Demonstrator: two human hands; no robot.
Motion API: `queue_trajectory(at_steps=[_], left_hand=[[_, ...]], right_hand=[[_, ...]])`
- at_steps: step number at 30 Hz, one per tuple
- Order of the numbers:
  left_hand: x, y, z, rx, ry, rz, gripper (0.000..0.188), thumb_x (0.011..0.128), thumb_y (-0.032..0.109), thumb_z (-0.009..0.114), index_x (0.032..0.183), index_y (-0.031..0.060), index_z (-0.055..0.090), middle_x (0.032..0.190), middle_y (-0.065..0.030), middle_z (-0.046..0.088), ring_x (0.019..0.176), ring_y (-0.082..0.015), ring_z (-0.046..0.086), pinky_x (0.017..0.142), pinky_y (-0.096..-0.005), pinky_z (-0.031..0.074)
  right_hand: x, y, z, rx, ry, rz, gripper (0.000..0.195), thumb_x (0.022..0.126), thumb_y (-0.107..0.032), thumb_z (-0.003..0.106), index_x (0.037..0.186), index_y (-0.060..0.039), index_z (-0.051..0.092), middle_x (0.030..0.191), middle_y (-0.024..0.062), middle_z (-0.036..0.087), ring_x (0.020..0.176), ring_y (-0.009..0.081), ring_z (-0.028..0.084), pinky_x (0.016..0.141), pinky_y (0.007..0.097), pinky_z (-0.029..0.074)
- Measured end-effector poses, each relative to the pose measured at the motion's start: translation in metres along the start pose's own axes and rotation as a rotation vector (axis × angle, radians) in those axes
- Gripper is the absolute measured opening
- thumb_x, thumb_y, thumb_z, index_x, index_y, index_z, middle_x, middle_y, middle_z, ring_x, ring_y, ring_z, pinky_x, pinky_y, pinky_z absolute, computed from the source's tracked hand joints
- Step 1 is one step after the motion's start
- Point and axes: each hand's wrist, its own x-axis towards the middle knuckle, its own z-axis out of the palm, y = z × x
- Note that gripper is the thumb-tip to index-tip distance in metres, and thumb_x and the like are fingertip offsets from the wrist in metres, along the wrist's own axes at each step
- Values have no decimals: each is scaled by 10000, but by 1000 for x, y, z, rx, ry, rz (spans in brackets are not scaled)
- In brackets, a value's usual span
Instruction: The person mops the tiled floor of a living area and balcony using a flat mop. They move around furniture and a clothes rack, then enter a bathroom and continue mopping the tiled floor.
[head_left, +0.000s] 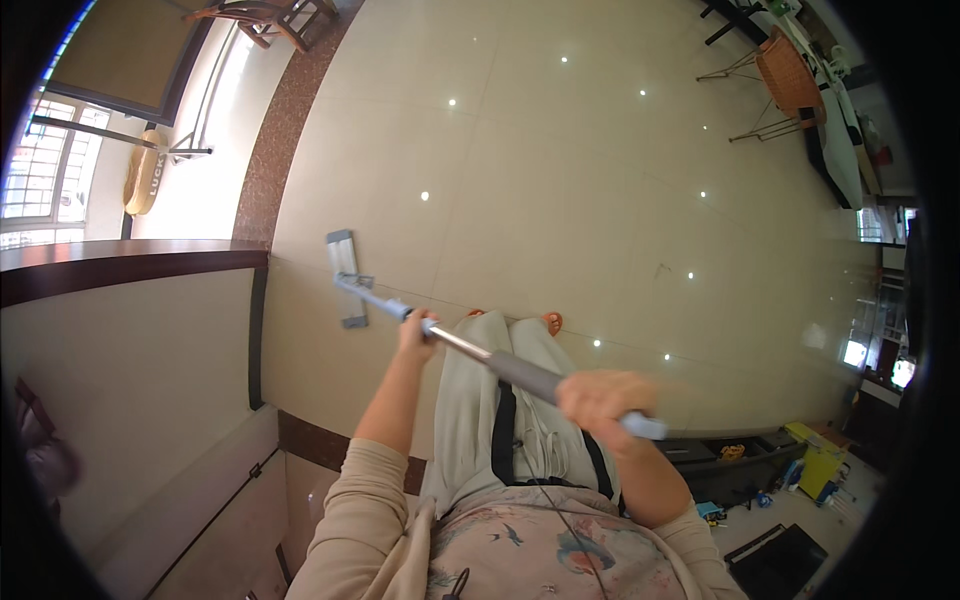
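Both my hands grip the pole (461, 345) of a flat mop, which slants across my legs. My left hand (418, 335) is wrapped around the light-blue lower joint of the pole. Near the top end, my right hand (606, 401) closes on the grey foam grip (525, 375), blurred by motion. A light-blue end cap (643, 426) sticks out past it. The flat mop head (346, 279), pale with grey ends, rests on the tiled floor to the left, in front of a wall corner.
Glossy beige floor tiles (525, 187) stretch ahead, edged by a brown stone strip (270, 142). A wall with a dark wood ledge (135, 262) stands close on the left. A woven chair (791, 75) is at the far right, a wooden chair (277, 19) at the top left.
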Motion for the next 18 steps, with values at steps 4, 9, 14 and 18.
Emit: queue_trajectory(at_steps=[4, 9, 14, 18], left_hand=[[-10, 15, -71, -27, 143, -68, 107, 853, 88, 516, 771, 73, 449, 612, -21, 496, 547, -148, 523, 525, -293, 504], [-33, -53, -149, -166, 243, -231, 147, 829, 80, 474, 685, 83, 449, 570, -8, 467, 495, -124, 480, 521, -262, 510], [-65, -155, -155, -337, 291, -461, 160, 838, 69, 423, 685, 100, 393, 528, 7, 432, 424, -98, 431, 440, -248, 451], [-104, -232, -77, -383, 289, -544, 165, 847, 76, 410, 707, 135, 345, 486, 50, 392, 401, -84, 413, 418, -227, 387]], right_hand=[[-9, 36, 25, 30, -139, 95, 153, 699, 18, 549, 576, -39, 478, 547, 66, 505, 487, 218, 470, 558, 355, 424], [-27, 16, 15, 49, -371, 275, 155, 707, 38, 551, 588, -20, 471, 565, 81, 505, 511, 242, 476, 551, 343, 417], [-72, -34, -29, 72, -520, 372, 173, 736, 18, 570, 600, -18, 469, 575, 79, 491, 522, 268, 450, 512, 346, 376], [-103, -105, -90, -6, -516, 314, 180, 741, 17, 564, 594, -16, 467, 560, 81, 476, 503, 269, 442, 492, 347, 365]])
